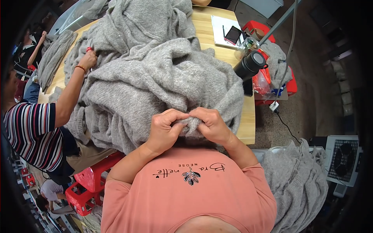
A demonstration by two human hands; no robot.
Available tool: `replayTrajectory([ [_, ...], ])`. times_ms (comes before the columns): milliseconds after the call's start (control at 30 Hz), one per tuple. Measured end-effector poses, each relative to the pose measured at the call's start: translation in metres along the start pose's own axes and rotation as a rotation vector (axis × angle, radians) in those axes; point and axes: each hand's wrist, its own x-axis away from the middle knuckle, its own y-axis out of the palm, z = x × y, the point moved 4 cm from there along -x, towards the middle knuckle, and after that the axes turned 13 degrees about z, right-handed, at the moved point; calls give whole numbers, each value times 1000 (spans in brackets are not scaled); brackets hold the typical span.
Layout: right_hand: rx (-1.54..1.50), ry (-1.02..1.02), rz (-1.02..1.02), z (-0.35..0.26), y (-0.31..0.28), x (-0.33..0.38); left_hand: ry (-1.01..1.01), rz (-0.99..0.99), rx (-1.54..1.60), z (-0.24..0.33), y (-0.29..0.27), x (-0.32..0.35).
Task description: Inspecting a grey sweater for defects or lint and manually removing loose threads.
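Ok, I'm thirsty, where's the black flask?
In the head view the black flask stands at the wooden table's right edge, just right of the grey knit pile, below the notepad and phone.

Grey knit pile (pixel 155 77) blocks table ahead; bare wood strip (pixel 247 124) right; black flask (pixel 249 65) beyond.

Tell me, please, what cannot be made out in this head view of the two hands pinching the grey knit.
- Head view: what the left hand and right hand pinch; the fingertips curl into the grey knitted fabric.
- Most of the wooden table, buried under that pile.
- Whatever the co-worker's hand grips; only a red speck shows.
- Items beside the black flask: small and bent at the rim.
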Motion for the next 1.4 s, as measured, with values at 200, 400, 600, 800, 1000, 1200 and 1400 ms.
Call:
replayTrajectory([
  [200, -15, -113, 88, -4, 1, 4, 217, 58, -53, 5, -2, 1],
  [400, 18, -211, 196, -10, 1, 12, 333, 102, -106, 16, -1, 4],
  [600, 108, -264, 288, -12, 0, 12, 647, 189, -302, 30, 9, 12],
  [800, 175, -511, 425, -21, -17, 12, 654, 169, -135, 36, 19, 21],
  [1000, -422, -505, -194, -39, -78, 34, 212, 19, -195, 17, 13, 11],
  [1200, -632, -347, -514, -32, -100, 56, 499, -495, -477, 17, 74, -26],
  [1400, -503, -216, -528, -18, -128, 85, 851, -589, -1081, -34, 106, -39],
])
